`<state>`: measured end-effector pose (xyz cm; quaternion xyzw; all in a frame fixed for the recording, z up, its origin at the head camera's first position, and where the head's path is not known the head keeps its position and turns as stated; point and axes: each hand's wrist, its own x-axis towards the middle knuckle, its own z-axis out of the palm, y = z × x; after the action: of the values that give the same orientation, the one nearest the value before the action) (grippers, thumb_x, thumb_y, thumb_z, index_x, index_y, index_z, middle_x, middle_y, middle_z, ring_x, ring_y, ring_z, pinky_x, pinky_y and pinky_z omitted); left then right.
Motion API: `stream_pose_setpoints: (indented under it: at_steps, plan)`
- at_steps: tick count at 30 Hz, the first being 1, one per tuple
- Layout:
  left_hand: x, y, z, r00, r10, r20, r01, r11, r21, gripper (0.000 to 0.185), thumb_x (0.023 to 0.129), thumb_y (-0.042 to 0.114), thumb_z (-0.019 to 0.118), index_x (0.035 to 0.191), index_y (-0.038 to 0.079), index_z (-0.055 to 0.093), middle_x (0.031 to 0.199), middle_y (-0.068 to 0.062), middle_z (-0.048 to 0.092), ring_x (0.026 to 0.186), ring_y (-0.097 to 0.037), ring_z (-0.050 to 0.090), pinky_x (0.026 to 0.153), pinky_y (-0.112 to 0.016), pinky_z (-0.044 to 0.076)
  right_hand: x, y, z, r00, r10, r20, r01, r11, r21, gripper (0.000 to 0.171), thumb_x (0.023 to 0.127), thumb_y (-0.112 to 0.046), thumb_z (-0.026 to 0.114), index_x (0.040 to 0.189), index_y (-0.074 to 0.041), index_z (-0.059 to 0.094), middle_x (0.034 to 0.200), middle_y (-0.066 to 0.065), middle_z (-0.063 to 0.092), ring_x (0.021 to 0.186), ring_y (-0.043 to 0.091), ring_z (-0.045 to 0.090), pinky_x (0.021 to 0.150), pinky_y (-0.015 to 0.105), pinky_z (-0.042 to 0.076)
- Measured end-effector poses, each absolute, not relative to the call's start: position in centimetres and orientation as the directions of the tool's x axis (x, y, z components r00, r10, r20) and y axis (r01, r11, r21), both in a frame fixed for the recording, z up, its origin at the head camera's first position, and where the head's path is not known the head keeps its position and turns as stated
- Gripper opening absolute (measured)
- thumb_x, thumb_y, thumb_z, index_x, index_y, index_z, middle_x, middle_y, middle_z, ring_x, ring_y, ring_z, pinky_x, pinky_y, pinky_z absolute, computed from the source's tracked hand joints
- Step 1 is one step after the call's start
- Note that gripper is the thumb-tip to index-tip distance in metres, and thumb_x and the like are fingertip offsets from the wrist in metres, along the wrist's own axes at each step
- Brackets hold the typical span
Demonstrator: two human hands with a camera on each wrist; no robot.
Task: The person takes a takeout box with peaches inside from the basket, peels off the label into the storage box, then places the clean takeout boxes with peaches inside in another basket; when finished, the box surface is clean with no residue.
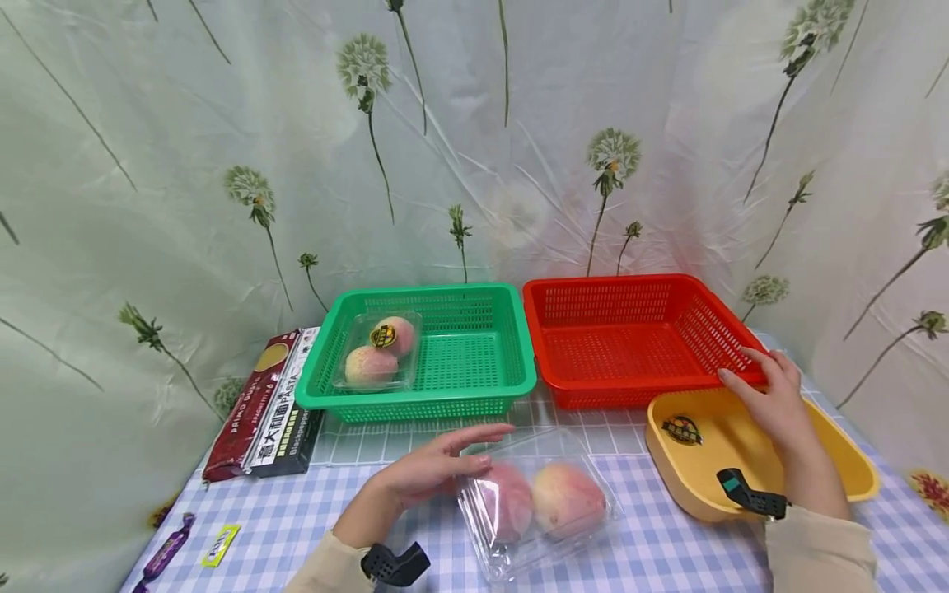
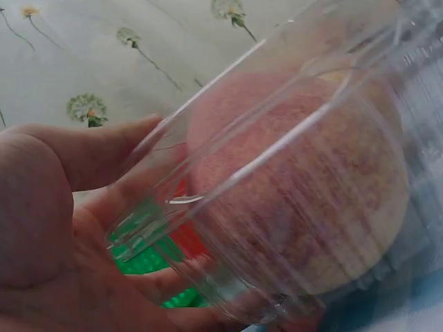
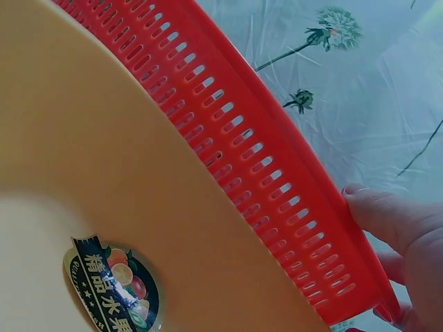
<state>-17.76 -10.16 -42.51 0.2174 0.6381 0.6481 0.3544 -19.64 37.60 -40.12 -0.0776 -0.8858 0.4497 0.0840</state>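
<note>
My left hand (image 1: pixel 445 465) grips the left side of a clear plastic clamshell box (image 1: pixel 544 552), thumb on one face and fingers round the other. Inside it are two pink-and-yellow peaches (image 1: pixel 567 497); one of these peaches (image 2: pixel 297 180) fills the left wrist view. My right hand (image 1: pixel 774 403) holds the front right corner of a red slotted basket (image 1: pixel 600 397), fingertips over its rim. Below that hand stands a yellow basin (image 1: pixel 670 482). A black-and-gold fruit sticker (image 3: pixel 114 287) shows on the basin's inside.
A green basket (image 1: pixel 415 403) stands left of the red one, with another clear box of two peaches (image 1: pixel 372 366) in it. Farther left lie pasta boxes (image 1: pixel 259 403). A purple-wrapped candy (image 1: pixel 166 552) and a small yellow packet (image 1: pixel 221 545) lie at the front left on the checked cloth.
</note>
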Motion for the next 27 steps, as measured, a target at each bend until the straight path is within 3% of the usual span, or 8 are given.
stream_pose_setpoints:
  at_steps: [3,8,12,16,23,27]
  plan:
    - [-17.7,-10.0,-42.5,-0.628,0.763,-0.153,-0.221,0.013,0.975,0.052,0.104,0.016,0.05,0.154,0.013,0.038,0.164,-0.019,0.024,0.114,-0.013,0.055,0.088,-0.032,0.054,-19.7,37.5,-40.1,-0.973,0.214,0.084,0.058,0.582,-0.811,0.08,0.101,-0.041,0.05,0.155,0.008,0.017,0.161,0.034,-0.017,0.144,0.062,-0.007,0.11,0.08,0.012]
    - [-17.4,-9.6,-41.7,-0.623,0.772,-0.129,-0.265,-0.053,0.963,0.05,0.106,0.02,0.046,0.154,0.014,0.037,0.165,-0.01,0.026,0.128,-0.018,0.048,0.096,-0.038,0.052,-19.8,37.5,-40.3,-0.975,0.209,0.069,0.062,0.561,-0.826,0.084,0.101,-0.041,0.05,0.155,0.009,0.011,0.161,0.032,-0.019,0.144,0.062,-0.007,0.112,0.078,0.01]
    - [-17.2,-9.2,-40.6,-0.648,0.748,-0.144,-0.29,-0.067,0.955,0.047,0.106,0.023,0.045,0.153,0.019,0.04,0.163,-0.003,0.029,0.125,-0.018,0.05,0.089,-0.035,0.055,-19.7,37.6,-40.6,-0.974,0.219,0.062,0.067,0.538,-0.84,0.085,0.101,-0.041,0.05,0.155,0.009,0.007,0.161,0.03,-0.021,0.145,0.06,-0.01,0.113,0.077,0.009]
    - [-17.3,-8.7,-39.4,-0.672,0.729,-0.128,-0.292,-0.102,0.951,0.047,0.106,0.023,0.046,0.152,0.02,0.042,0.161,-0.005,0.035,0.115,-0.015,0.056,0.079,-0.031,0.059,-19.6,37.7,-40.9,-0.971,0.23,0.061,0.07,0.521,-0.851,0.085,0.101,-0.039,0.05,0.155,0.01,0.007,0.161,0.03,-0.022,0.145,0.059,-0.014,0.115,0.075,0.005]
    - [-18.5,-7.3,-36.7,-0.716,0.689,-0.113,-0.262,-0.114,0.958,0.046,0.107,0.025,0.042,0.153,0.024,0.041,0.157,-0.007,0.041,0.127,-0.022,0.053,0.09,-0.044,0.058,-19.7,37.9,-40.8,-0.969,0.244,0.045,0.087,0.501,-0.861,0.086,0.101,-0.04,0.049,0.157,0.005,0.002,0.162,0.026,-0.025,0.145,0.058,-0.015,0.116,0.074,0.003]
    - [-19.5,-6.1,-35.5,-0.766,0.632,-0.115,-0.262,-0.144,0.954,0.046,0.106,0.028,0.043,0.152,0.028,0.042,0.157,-0.006,0.04,0.126,-0.025,0.053,0.088,-0.045,0.058,-19.8,38.0,-40.7,-0.97,0.236,0.049,0.079,0.503,-0.861,0.086,0.101,-0.04,0.05,0.157,0.004,0.001,0.162,0.025,-0.025,0.146,0.058,-0.016,0.116,0.074,0.002]
